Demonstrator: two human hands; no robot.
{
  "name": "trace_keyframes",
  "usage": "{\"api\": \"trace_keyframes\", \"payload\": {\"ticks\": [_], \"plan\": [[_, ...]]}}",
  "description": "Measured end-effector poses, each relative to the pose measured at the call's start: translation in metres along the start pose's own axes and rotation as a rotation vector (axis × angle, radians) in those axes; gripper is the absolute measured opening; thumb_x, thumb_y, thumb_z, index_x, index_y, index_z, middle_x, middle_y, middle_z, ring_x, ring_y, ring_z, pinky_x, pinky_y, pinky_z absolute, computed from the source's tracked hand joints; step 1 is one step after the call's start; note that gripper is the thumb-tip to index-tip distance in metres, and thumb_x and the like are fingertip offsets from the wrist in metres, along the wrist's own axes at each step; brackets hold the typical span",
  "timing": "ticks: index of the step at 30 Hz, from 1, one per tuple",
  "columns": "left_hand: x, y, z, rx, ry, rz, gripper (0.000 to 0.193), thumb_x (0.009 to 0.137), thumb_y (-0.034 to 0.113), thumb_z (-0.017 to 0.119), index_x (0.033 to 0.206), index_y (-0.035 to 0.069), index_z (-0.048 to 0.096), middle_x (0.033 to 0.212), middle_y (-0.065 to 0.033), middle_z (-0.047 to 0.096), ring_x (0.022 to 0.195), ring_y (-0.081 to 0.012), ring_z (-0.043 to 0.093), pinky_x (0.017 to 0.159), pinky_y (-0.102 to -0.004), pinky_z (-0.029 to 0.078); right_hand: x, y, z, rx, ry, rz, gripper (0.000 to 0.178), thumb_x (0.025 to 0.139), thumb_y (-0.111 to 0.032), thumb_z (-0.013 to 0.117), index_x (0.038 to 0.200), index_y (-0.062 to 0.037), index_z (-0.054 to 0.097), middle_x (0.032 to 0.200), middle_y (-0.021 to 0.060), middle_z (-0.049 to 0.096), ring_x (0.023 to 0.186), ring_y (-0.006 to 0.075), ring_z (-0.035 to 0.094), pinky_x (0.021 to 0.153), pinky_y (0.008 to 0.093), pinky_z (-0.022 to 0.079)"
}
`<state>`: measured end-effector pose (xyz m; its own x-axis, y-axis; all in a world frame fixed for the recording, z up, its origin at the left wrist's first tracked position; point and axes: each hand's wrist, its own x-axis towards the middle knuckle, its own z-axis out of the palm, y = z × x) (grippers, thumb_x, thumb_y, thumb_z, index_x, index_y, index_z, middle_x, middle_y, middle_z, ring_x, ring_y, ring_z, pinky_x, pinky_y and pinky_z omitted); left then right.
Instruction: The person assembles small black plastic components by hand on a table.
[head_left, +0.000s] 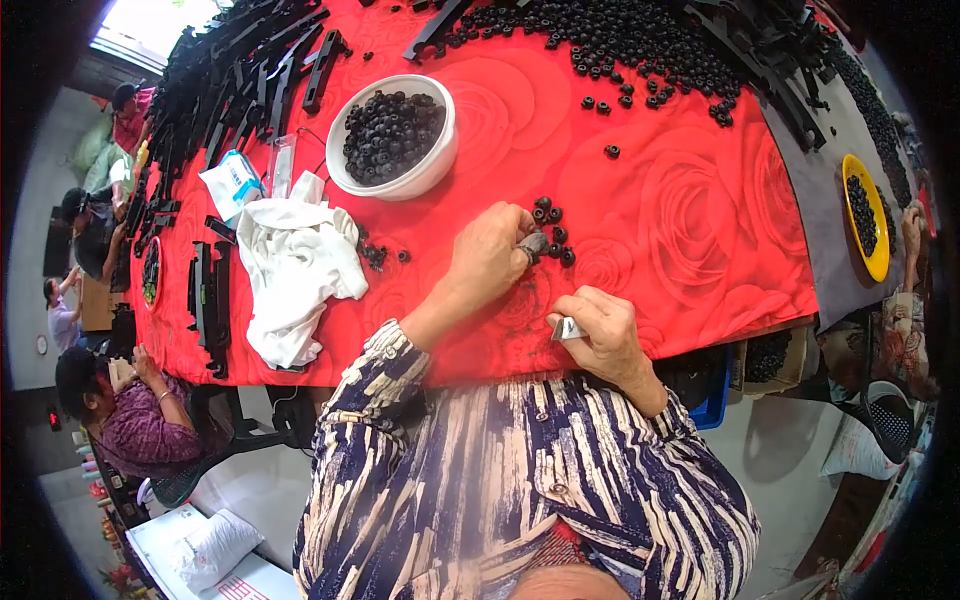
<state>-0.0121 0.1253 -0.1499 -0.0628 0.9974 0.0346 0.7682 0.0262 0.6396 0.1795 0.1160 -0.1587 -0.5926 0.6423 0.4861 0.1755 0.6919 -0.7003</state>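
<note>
My left hand (488, 250) rests low over the red tablecloth, its fingers drawn together in a pinch. Something dark grey (535, 243) covers a fingertip, and whatever the fingers grip is hidden. Just beyond them lies a small cluster of black ring-shaped parts (556, 235), several in number. Closer to the table's front edge, my right hand (608, 335) is closed around a small flat metal blade (568, 329), whose end sticks out to the left. A white bowl (432, 170) holding a heap of the same black parts stands beyond my left hand.
A crumpled white cloth (290, 275) and a tissue pack (233, 185) lie left of the bowl. Long black pieces (250, 80) pile up at the far left. Loose black rings (600, 40) spread at the back. A yellow tray (876, 255) sits right; other people work around.
</note>
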Motion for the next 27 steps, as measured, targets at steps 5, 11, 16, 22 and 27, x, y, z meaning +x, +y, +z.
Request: {"api": "trace_keyframes", "payload": {"ticks": [5,11,16,22,27], "plan": [[-0.002,-0.005,0.010,-0.014,0.140,0.140,0.018,0.076,0.011,0.062,0.091,0.001,0.061,0.087,-0.0179,0.059,0.084,-0.0353,0.058,0.072,-0.0421,0.046,0.000,0.003,0.000,-0.009,-0.011,0.001,0.017,0.068,-0.007,0.069,0.079,-0.0041,0.056,0.062,0.0096,0.046,0.056,0.0277,0.052,0.049,0.0370,0.040],[0.007,-0.005,-0.004,-0.018,-0.045,0.084,0.018,0.074,0.007,0.063,0.091,0.001,0.060,0.084,-0.0165,0.058,0.083,-0.0341,0.058,0.071,-0.0393,0.045,-0.001,-0.001,0.000,-0.022,-0.008,-0.001,0.017,0.069,-0.007,0.069,0.079,-0.0040,0.056,0.063,0.0096,0.047,0.057,0.0277,0.052,0.049,0.0371,0.041],[-0.016,0.001,-0.010,-0.463,0.025,-0.108,0.016,0.080,0.006,0.063,0.095,0.001,0.059,0.083,-0.0077,0.064,0.073,-0.0163,0.062,0.059,-0.0281,0.048,-0.002,0.002,-0.001,0.009,-0.018,0.002,0.017,0.070,-0.006,0.069,0.082,-0.0031,0.057,0.064,0.0096,0.048,0.056,0.0264,0.052,0.048,0.0358,0.040],[-0.055,0.009,-0.018,-1.387,-0.223,-0.324,0.017,0.085,0.004,0.060,0.101,-0.001,0.056,0.087,-0.0089,0.064,0.073,-0.0139,0.062,0.055,-0.0223,0.050,0.006,-0.008,-0.006,0.246,0.124,0.052,0.028,0.073,-0.001,0.070,0.099,-0.0016,0.061,0.071,0.0063,0.052,0.056,0.0128,0.048,0.049,0.0254,0.037],[-0.071,0.017,-0.008,-1.623,-0.279,-0.531,0.018,0.088,0.006,0.056,0.103,-0.002,0.056,0.086,-0.0107,0.063,0.072,-0.0160,0.062,0.056,-0.0256,0.051,0.017,-0.019,-0.003,0.290,0.087,0.061,0.033,0.069,-0.001,0.071,0.101,-0.0022,0.061,0.077,0.0091,0.056,0.061,0.0214,0.057,0.052,0.0297,0.045]]}}
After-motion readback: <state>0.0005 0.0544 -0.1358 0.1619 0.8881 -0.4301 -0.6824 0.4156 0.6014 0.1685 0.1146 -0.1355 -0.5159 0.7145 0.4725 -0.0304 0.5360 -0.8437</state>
